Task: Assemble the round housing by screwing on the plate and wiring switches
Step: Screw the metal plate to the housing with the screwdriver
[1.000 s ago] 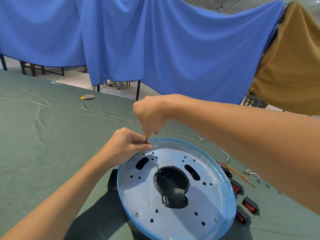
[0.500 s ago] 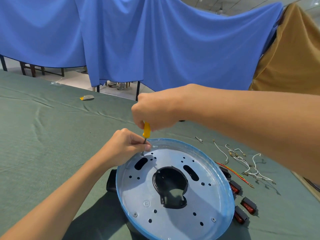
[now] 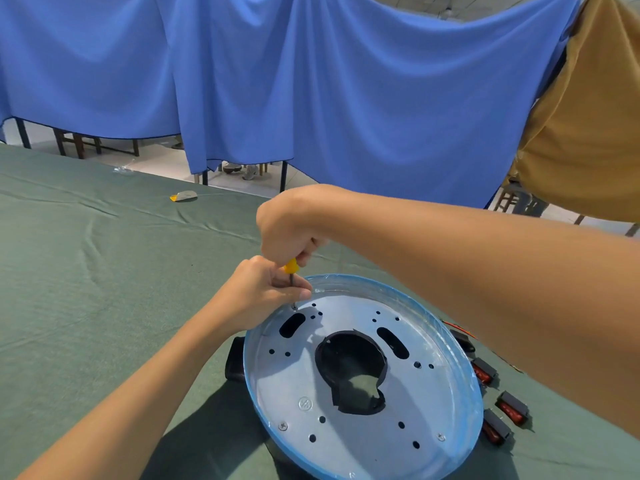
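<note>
A person drives a screw point(image 3: 294, 307) into the far-left edge of a perforated metal plate point(image 3: 298, 375) seated inside a blue-rimmed round housing point(image 3: 360, 278), which rests on a green-clothed counter point(image 3: 86, 271) near the camera, right of centre. The right hand point(image 3: 287, 233) reaches in from the right and its grip is closed over the yellow handle of a small screwdriver point(image 3: 290, 266), held nearly upright. The left hand point(image 3: 263, 292) comes from the near left, its grip pinching the tool's thin shaft just above the tip, apparently to steady it on the screw head.

Two screws point(image 3: 283, 426) already sit in the plate's near edge, one to the left and one to the right, so the plate-fastening step appears well under way and the wiring not yet begun. Several red rocker switches point(image 3: 512, 408) lie loose on the counter just right of the housing, partly hidden by the right forearm, with a strand of red wire point(image 3: 460, 325) beyond them.

The next move likely calls for turning the driver until this screw seats flush, with downward pressure so the tip does not slip from the head. Whether a fourth screw hole is open on the far-right side cannot be told. Blue curtains point(image 3: 311, 81) hang behind.
</note>
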### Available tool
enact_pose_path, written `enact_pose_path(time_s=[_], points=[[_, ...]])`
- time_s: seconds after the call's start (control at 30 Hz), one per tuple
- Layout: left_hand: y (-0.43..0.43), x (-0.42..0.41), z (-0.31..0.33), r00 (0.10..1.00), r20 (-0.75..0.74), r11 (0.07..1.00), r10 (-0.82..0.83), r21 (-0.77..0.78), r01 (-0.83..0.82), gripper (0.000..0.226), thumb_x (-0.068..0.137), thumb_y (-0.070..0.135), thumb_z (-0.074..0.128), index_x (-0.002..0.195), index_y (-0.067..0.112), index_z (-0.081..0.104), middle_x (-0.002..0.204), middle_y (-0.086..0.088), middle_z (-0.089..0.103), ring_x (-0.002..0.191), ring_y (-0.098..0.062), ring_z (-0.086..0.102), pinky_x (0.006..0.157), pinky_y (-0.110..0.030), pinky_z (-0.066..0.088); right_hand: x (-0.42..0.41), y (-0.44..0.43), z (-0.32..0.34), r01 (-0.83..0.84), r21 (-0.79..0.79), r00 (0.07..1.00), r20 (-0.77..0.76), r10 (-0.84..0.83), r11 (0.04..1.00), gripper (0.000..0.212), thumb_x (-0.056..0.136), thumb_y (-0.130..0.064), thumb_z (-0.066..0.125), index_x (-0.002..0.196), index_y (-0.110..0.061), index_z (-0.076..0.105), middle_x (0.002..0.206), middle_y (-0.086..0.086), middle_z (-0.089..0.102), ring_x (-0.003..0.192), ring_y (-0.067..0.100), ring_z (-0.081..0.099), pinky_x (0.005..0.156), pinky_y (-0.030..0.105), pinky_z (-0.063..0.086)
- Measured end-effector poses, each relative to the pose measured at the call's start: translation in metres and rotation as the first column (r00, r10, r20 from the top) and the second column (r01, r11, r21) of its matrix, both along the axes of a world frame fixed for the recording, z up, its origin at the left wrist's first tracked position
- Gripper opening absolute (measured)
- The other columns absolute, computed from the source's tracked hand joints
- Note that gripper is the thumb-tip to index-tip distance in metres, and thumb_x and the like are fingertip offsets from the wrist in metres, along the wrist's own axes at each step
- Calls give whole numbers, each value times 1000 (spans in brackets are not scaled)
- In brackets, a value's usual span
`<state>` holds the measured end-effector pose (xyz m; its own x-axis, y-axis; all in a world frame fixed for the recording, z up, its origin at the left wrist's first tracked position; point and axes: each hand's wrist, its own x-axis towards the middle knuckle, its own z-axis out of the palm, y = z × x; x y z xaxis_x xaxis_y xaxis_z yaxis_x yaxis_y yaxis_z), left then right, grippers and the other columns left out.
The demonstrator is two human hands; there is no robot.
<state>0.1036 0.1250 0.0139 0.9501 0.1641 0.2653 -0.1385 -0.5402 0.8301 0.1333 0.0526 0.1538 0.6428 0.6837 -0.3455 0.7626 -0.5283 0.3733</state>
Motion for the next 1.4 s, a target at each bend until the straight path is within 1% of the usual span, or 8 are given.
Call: enact_pose_path(time_s=[0.1,0.2,0.3,0.43,0.7,1.0,1.13,1.4], points=[[0,1,0,1000,14,1000,-3,14,3,1,82,20,81,82,19,81,75,5,77,80,-17,72,81,-40,55,0,-6,2,9,6,1000,-1,-9,1000,22,91,-10,41,75,-8,56,63,2,61,40,14,44,36,11,32],[0,0,-1,999,18,999,-30,-32,31,9,82,15,80,78,22,78,81,-1,78,84,-25,72,84,-46,57,-11,-23,2,-220,-14,949,230,217,975,22,91,-15,50,70,-14,44,70,1,50,49,16,45,41,22,34],[2,2,-4,998,27,997,-52,-53,54,18,82,12,80,80,28,72,82,6,78,82,-13,73,82,-35,58,-21,-34,3,-517,-101,783,346,517,850,34,89,-5,51,64,-15,29,67,-1,29,51,20,35,45,29,31],[3,4,-7,998,30,998,-57,-33,58,7,81,15,81,86,15,75,82,15,76,77,-3,72,72,-17,54,-16,-41,1,-615,-148,718,302,627,775,41,92,-6,47,59,-18,25,65,-1,25,50,14,28,48,26,28],[1,-1,-2,998,33,990,-62,-123,66,21,81,3,78,81,24,76,84,1,78,85,-21,75,88,-39,58,-2,-30,-6,-472,8,835,324,444,882,38,89,-15,47,63,-23,21,66,-1,28,52,16,30,46,27,22],[3,-1,1,993,37,977,-115,-177,120,38,78,-8,77,88,29,77,92,9,78,90,-10,73,79,-20,58,9,-28,-5,-86,17,995,50,85,996,25,86,-2,44,63,-11,50,55,0,57,62,21,61,49,24,40],[7,0,2,984,42,972,-173,-156,177,58,77,-14,74,100,39,73,103,24,73,98,5,68,79,-11,52,8,-34,-3,-125,-27,989,77,127,992,27,93,-19,53,67,-16,45,51,-5,59,69,17,66,51,26,41],[13,4,-4,974,-166,978,-153,-170,124,50,78,-5,62,92,42,75,98,2,78,90,-20,74,77,-41,60,-5,-44,-8,-635,-154,668,384,638,757,36,90,-9,47,63,-18,26,63,-4,26,49,14,26,45,26,18]])
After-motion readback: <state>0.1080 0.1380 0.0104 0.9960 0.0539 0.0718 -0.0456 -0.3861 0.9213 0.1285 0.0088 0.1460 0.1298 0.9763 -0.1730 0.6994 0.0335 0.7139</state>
